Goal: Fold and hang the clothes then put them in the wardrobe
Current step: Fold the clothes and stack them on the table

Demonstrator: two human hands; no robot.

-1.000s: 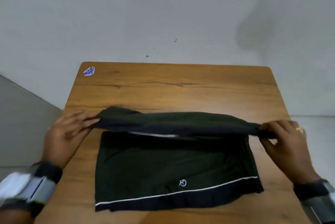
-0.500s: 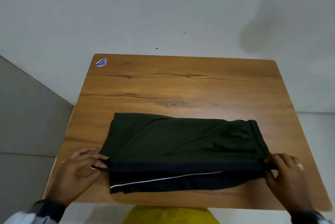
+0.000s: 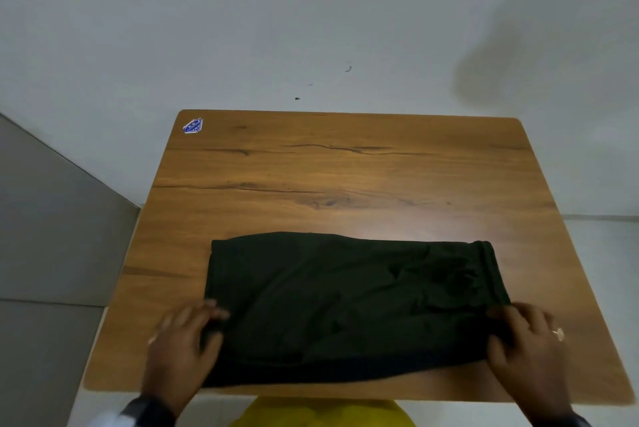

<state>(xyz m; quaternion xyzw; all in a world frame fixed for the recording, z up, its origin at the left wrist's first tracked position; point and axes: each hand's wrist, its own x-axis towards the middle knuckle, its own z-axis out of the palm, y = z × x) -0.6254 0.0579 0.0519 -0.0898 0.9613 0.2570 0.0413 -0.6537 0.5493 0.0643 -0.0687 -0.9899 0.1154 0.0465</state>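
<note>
Dark garment (image 3: 345,298) folded to a flat rectangle, lying on the near half of the wooden bench (image 3: 345,177). Ribbed band at its right end, creases beside it. Left hand (image 3: 179,343), blurred, fingers pinching the near-left corner. Right hand (image 3: 529,347), fingers curled on the near-right corner.

2 hands (image 3: 179,343) (image 3: 527,345); 1 garment (image 3: 345,298); 1 table (image 3: 345,177)
</note>
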